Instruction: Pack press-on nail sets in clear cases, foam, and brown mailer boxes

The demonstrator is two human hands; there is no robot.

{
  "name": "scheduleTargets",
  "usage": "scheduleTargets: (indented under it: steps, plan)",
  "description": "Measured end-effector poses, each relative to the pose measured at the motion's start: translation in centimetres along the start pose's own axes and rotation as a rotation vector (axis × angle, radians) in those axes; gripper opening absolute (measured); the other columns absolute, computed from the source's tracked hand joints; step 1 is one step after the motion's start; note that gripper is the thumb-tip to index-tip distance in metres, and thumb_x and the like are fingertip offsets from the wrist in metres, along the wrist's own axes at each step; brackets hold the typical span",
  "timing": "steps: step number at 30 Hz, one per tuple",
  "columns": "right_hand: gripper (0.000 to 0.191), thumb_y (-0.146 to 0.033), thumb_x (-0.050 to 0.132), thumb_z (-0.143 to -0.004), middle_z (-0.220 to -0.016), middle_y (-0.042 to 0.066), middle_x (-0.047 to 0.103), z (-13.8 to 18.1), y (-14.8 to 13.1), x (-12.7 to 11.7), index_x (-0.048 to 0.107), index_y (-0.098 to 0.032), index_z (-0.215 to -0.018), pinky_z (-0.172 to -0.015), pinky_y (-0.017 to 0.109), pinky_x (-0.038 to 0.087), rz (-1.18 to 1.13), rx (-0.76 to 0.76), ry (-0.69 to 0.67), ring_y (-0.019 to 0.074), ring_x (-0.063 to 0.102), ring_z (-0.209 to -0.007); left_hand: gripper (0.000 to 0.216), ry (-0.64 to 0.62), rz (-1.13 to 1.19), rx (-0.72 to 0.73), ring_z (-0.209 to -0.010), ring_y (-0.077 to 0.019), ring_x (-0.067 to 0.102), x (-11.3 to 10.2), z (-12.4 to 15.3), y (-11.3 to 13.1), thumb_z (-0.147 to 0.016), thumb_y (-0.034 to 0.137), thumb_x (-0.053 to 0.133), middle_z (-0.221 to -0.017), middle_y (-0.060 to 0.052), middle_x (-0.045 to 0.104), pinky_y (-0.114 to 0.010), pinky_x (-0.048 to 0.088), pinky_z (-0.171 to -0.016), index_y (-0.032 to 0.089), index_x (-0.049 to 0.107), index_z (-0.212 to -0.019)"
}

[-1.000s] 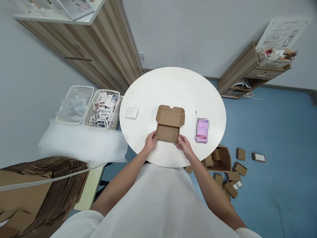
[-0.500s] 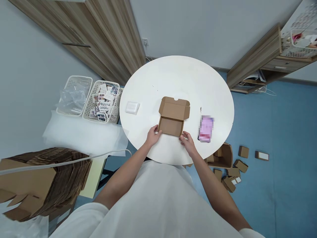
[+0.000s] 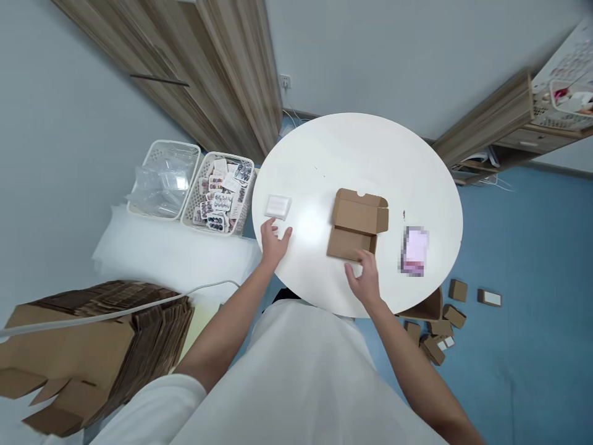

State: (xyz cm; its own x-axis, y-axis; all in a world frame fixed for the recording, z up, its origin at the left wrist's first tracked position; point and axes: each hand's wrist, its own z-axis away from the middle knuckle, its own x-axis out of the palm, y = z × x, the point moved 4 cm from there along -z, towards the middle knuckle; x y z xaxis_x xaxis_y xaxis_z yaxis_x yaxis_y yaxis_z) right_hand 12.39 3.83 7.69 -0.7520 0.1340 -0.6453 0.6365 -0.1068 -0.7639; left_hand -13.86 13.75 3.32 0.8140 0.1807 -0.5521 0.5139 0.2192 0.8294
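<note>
A small brown cardboard box [image 3: 354,225] with its lid up sits in the middle of the round white table [image 3: 361,154]. My right hand [image 3: 365,277] rests at the box's near edge, fingers spread and touching it. My left hand [image 3: 273,240] is open over the table's left side, just short of a small white packet [image 3: 277,206]. A pink blurred card [image 3: 414,250] lies to the right of the box.
Two white baskets [image 3: 163,179] stand on a side surface at the left, one with clear bags, one with small packs [image 3: 217,194]. Flat cardboard blanks [image 3: 92,340] are stacked at lower left. Small boxes [image 3: 445,321] lie on the blue floor at right.
My left hand has let go of the box and moved left toward the white packet. My right hand stays at the box's near edge. The view has shifted.
</note>
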Motion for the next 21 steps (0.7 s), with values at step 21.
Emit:
scheduleTargets:
  steps: [21]
  plan:
    - [0.025, -0.025, 0.051, -0.072, -0.093, 0.002, 0.059, -13.3, -4.7, 20.7, 0.05, -0.022, -0.097, -0.075, 0.03, 0.046, -0.338, 0.541, -0.146, 0.0136, 0.057, -0.077, 0.044, -0.268, -0.018, -0.232, -0.077, -0.0157, 0.06, 0.5, -10.6, -6.7, -0.067, 0.031, 0.063, -0.081, -0.004, 0.062, -0.03, 0.044, -0.078, 0.015, 0.055, -0.108]
